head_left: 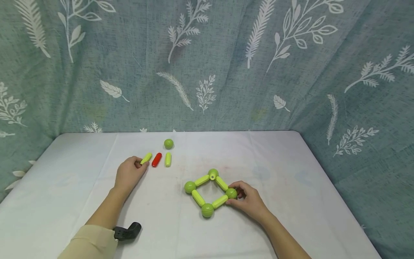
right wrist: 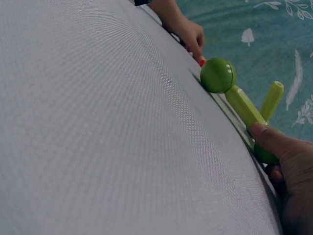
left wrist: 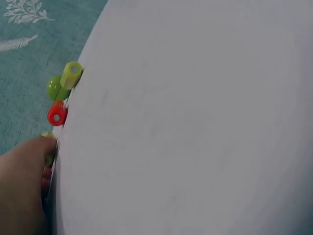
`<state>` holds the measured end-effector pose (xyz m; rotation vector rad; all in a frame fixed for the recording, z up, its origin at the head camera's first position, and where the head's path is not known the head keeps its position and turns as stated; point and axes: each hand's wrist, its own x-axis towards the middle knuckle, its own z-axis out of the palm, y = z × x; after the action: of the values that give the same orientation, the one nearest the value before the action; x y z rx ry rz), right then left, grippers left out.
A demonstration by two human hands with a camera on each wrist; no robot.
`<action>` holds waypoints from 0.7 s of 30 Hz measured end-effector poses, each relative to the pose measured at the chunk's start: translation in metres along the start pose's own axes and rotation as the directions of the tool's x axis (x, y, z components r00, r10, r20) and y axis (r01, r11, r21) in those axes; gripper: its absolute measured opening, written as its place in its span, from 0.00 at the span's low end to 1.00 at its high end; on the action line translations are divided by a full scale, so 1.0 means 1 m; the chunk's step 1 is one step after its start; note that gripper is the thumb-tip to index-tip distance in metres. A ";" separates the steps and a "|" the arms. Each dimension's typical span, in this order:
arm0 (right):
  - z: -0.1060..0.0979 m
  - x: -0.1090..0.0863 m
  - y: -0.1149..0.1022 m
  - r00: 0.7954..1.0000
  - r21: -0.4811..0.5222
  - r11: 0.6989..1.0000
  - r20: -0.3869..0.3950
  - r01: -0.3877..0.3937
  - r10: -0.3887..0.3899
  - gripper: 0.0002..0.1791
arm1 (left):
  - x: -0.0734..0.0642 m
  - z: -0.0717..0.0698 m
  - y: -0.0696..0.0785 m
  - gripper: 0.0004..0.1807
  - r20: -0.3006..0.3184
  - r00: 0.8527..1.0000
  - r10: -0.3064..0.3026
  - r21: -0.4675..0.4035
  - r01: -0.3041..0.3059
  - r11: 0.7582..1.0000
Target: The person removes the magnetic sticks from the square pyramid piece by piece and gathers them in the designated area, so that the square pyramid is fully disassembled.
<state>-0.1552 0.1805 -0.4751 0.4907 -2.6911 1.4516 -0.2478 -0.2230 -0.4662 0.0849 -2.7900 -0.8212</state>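
The left hand (head_left: 129,174) pinches a lime stick (head_left: 147,158), a red stick (head_left: 156,159) just beside it at three o'clock. At four o'clock, the right hand (head_left: 248,202) curls thumb and fingers round a corner ball (head_left: 231,193) of the ball-and-stick square (head_left: 198,198); an uneven tug could pull its joints loose.

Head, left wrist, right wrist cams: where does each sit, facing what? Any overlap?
Head: worn on the head, facing forward and down over the white table; left hand, right hand and forearms show.
Left wrist: worn there, looking past the left hand, at the left edge, toward the red stick.
Right wrist: worn there, facing the ball-and-stick frame; right hand at right edge, left hand beyond.
Shared: head and right wrist both show both hands.
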 end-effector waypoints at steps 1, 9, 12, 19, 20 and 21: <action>0.000 0.000 0.000 1.000 0.000 1.000 0.000 0.001 -0.001 0.23 | -0.002 0.002 0.001 0.19 -0.032 0.999 -0.013 0.008 0.014 1.000; 0.000 -0.001 0.000 1.000 0.005 1.000 0.001 0.006 -0.006 0.23 | -0.011 0.008 0.001 0.21 -0.162 0.985 -0.058 0.050 0.066 0.997; 0.000 -0.001 0.000 1.000 0.009 1.000 -0.005 0.012 -0.012 0.22 | -0.013 0.008 0.001 0.20 -0.171 0.984 -0.053 0.033 0.059 0.998; 0.001 -0.001 0.000 1.000 0.008 1.000 0.003 0.012 -0.012 0.23 | -0.017 0.011 0.007 0.17 -0.279 0.960 0.002 0.022 0.005 1.000; 0.001 -0.001 0.000 1.000 0.010 1.000 0.002 0.009 -0.009 0.23 | -0.018 0.012 0.009 0.17 -0.300 0.953 0.033 0.029 -0.026 0.999; 0.001 0.000 -0.001 1.000 0.010 1.000 -0.001 0.006 -0.006 0.23 | -0.018 0.013 0.011 0.16 -0.318 0.945 0.073 0.041 -0.063 0.997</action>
<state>-0.1544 0.1792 -0.4753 0.4983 -2.6809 1.4642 -0.2333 -0.2048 -0.4746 0.1156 -2.4853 -0.6796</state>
